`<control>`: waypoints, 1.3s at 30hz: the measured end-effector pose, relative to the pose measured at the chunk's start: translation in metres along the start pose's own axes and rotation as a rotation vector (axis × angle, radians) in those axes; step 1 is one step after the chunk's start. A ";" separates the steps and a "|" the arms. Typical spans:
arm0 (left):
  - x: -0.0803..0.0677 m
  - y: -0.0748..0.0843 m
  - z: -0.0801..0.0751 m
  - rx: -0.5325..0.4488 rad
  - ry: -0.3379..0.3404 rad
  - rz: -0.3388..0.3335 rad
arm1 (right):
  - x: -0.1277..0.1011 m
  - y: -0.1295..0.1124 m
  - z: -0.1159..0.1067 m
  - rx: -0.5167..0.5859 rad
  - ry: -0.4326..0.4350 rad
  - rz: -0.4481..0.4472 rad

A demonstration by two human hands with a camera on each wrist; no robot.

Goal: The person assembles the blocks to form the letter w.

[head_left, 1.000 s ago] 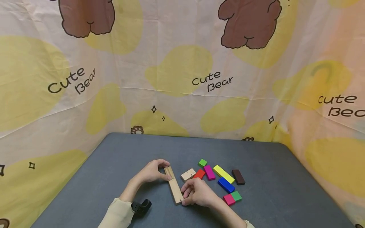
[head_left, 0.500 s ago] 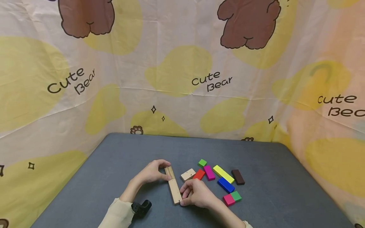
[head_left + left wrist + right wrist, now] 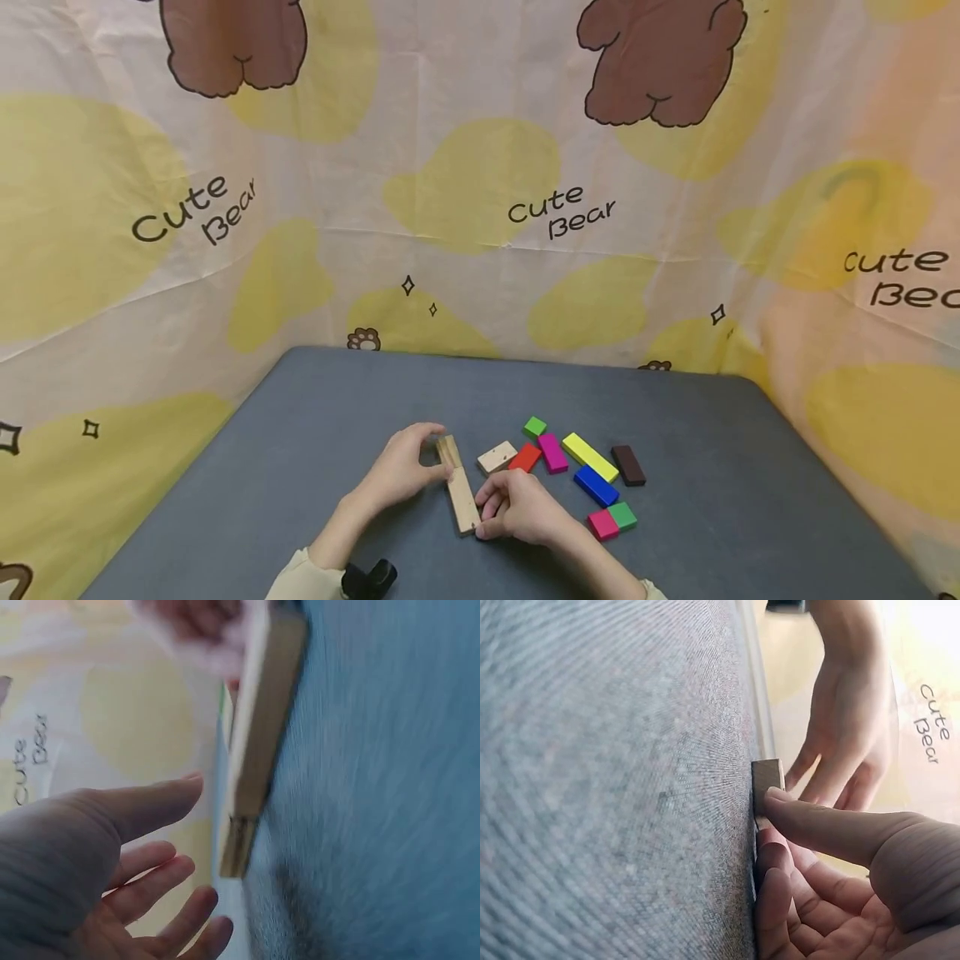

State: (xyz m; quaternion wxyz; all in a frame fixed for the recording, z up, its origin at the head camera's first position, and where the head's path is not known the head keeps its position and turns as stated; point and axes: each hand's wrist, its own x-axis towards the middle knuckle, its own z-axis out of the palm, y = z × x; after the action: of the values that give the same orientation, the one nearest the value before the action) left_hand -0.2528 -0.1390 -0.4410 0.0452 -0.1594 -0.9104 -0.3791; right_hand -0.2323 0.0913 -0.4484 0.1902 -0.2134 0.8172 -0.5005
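The long wooden block (image 3: 459, 485) lay flat on the grey table (image 3: 315, 417), left of the coloured blocks (image 3: 592, 475). The right hand (image 3: 517, 508) pinched its near end; the left hand (image 3: 405, 467), fingers relaxed and apart, sat just beside its far end.

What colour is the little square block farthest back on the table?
Green: the small block shows best in the head view.

Head overview, 2 close wrist views
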 end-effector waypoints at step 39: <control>-0.029 0.002 0.026 -0.251 0.036 -0.149 | 0.003 0.001 -0.003 -0.003 -0.013 -0.002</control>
State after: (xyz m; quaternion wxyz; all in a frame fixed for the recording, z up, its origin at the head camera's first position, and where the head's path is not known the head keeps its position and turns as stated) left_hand -0.2236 -0.1265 -0.4642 0.0129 -0.0887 -0.8642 -0.4950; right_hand -0.2362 0.0928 -0.4486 0.1945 -0.2177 0.8164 -0.4983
